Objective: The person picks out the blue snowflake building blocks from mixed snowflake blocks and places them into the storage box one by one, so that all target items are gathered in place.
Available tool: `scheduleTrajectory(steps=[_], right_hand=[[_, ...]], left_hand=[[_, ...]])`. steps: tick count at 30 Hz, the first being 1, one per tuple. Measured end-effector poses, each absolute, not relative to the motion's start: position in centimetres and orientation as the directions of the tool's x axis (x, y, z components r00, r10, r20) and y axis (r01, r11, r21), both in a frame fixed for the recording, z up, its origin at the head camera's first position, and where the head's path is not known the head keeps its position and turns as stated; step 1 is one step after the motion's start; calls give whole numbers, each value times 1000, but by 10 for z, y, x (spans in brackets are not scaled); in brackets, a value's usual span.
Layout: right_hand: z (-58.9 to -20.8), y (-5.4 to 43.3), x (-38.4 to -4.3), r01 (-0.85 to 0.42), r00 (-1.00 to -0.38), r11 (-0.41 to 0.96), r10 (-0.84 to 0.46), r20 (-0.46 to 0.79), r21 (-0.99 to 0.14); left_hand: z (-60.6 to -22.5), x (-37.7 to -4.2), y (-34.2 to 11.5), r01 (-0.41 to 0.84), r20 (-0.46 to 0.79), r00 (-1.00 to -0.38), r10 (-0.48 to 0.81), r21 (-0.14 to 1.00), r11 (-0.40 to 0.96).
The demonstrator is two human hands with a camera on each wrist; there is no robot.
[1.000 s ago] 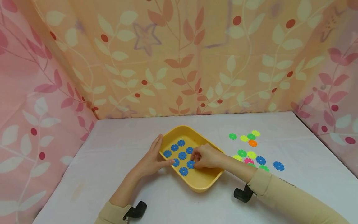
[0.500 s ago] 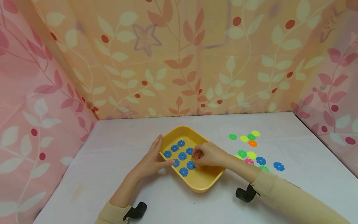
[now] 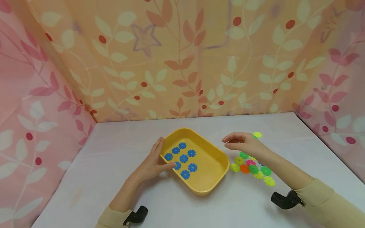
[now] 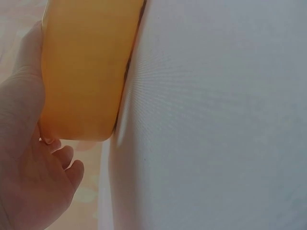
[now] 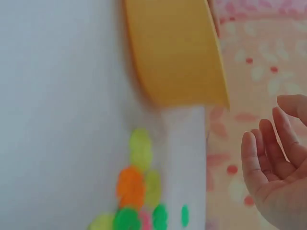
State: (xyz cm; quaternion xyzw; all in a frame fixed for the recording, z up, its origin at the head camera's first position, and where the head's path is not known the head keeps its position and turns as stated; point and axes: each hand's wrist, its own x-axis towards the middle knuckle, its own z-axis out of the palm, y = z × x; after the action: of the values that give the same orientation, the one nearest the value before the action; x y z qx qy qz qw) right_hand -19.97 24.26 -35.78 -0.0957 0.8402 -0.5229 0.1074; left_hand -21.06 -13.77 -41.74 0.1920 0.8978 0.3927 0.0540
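A yellow plastic tray (image 3: 209, 179) sits at an angle on the table. Several blue snowflake discs (image 3: 183, 158) lie spread over its floor, on the left half. My left hand (image 3: 151, 163) grips the tray's left corner, thumb over the rim and fingers against the outer wall. The left wrist view shows the tray's side wall (image 4: 86, 72) beside that hand. Right of the tray, my right hand (image 3: 248, 144) hovers with its fingers loosely bent and nothing between them. Below it are several coloured snowflake discs (image 3: 253, 169), partly hidden by the forearm.
Yellow, green, orange and pink discs lie in a loose cluster close to the tray's right side. A white cloth (image 3: 114, 136) covers the table, and a patterned curtain (image 3: 182, 63) stands behind it. A black wrist camera (image 3: 285, 200) juts from the right sleeve.
My right hand has left the tray and moved right, above the loose discs. The blue discs stay where they were, and my left hand keeps its hold on the tray.
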Motion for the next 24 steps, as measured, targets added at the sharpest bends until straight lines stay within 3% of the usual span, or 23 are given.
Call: scheduleTrajectory(steps=[15, 24], right_hand=[[-390, 348, -167, 56, -974, 513, -160, -159, -857], [-407, 380, -162, 7, -985, 634, -130, -116, -773]], left_hand=[[-418, -211, -140, 313, 67, -920, 385, 717, 623], [-418, -210, -138, 309, 61, -920, 387, 721, 621]])
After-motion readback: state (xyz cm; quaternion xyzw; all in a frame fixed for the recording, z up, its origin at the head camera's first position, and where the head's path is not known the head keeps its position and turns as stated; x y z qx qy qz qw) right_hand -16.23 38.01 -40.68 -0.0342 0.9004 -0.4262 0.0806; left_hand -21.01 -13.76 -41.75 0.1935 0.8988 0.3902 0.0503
